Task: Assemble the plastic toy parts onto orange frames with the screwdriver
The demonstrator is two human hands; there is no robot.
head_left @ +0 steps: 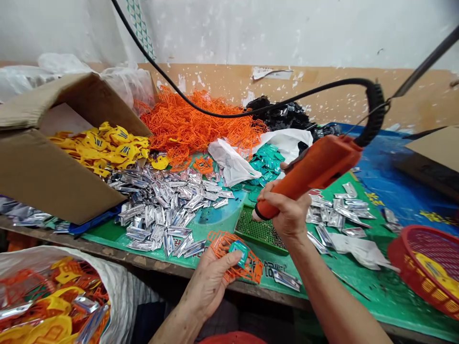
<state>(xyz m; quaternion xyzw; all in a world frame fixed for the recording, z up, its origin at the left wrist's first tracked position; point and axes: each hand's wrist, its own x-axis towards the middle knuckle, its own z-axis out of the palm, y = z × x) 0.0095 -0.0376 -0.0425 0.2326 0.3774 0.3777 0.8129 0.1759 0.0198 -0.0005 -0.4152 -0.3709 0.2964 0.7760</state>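
My left hand (215, 267) is closed round an orange plastic lattice frame (254, 270) near the table's front edge. The thumb presses on a small teal plastic piece (239, 252) that lies on the frame. My right hand (289, 210) grips an orange electric screwdriver (315, 167), tilted with its pale tip down to the left. A black cable runs from its upper end. Under the tip stands a green perforated tray (247, 228) with small dark screws (274, 236) at its right end. The tip is apart from the frame.
Silver pieces (161, 205) lie heaped at the left, beside a cardboard box (53, 177) of yellow parts (103, 148). Behind are orange frames (201, 119), teal pieces (267, 165) and black parts (276, 114). A red basket (409, 253) stands right; a white sack (124, 286) stands lower left.
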